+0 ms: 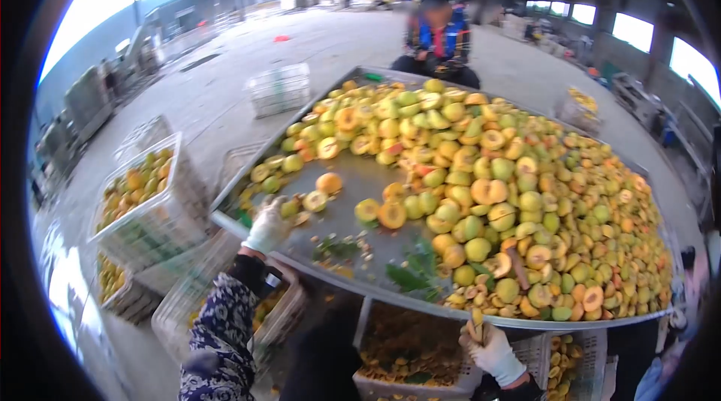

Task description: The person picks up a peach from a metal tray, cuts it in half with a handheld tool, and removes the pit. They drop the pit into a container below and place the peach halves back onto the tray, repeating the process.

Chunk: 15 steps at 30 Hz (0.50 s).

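A large metal sorting table (353, 183) carries a heap of yellow-green and orange fruit (481, 183), many of them halved. My left hand (268, 226), in a white glove with a patterned sleeve, reaches over the table's near-left edge and closes on a small green fruit (289, 208). My right hand (492, 352), also gloved, is below the table's near edge, gripping a small knife (478, 321) that points upward. Leaves and scraps (409, 273) lie on the bare metal between my hands.
A white crate of fruit (143, 198) stands stacked on other crates at the left. A crate of pits and scraps (409, 356) sits under the near edge. Another person (438, 33) sits at the table's far end. An empty crate (278, 88) stands on the concrete floor.
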Each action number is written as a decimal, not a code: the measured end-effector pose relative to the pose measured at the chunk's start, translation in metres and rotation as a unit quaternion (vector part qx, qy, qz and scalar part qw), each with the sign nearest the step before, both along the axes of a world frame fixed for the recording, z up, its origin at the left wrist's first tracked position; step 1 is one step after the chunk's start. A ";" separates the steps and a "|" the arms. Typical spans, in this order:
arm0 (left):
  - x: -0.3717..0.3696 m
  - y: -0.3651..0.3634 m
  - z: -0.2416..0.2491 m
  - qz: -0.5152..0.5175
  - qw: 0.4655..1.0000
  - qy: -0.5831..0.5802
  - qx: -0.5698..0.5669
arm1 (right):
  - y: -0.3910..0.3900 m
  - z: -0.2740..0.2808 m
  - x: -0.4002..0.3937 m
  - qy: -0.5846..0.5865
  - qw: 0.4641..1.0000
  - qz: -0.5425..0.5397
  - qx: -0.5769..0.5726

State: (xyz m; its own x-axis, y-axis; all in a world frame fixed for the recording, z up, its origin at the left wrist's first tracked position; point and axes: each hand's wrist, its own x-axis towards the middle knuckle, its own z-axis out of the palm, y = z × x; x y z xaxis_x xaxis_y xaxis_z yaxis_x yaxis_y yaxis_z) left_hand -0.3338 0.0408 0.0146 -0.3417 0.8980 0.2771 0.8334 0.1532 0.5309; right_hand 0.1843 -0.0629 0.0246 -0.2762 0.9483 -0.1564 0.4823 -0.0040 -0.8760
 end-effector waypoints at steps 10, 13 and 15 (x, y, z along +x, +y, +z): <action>0.142 0.188 0.041 -0.344 0.932 0.042 -0.105 | 0.267 0.076 0.033 -0.054 0.939 -0.194 0.279; 0.180 0.286 0.021 -0.305 0.946 0.074 0.083 | 0.321 0.056 0.013 -0.123 0.917 -0.211 0.315; 0.212 0.315 0.016 -0.236 0.969 0.071 -0.028 | 0.353 0.031 0.007 -0.182 0.899 -0.236 0.321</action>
State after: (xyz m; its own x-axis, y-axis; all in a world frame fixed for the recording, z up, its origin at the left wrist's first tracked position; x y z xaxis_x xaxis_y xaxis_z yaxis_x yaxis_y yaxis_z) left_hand -0.1215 0.3555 0.0308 0.1487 0.9600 0.2371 0.8818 -0.2373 0.4075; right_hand 0.1911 0.2898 0.0558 0.1394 0.8739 0.4656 0.8151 0.1658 -0.5552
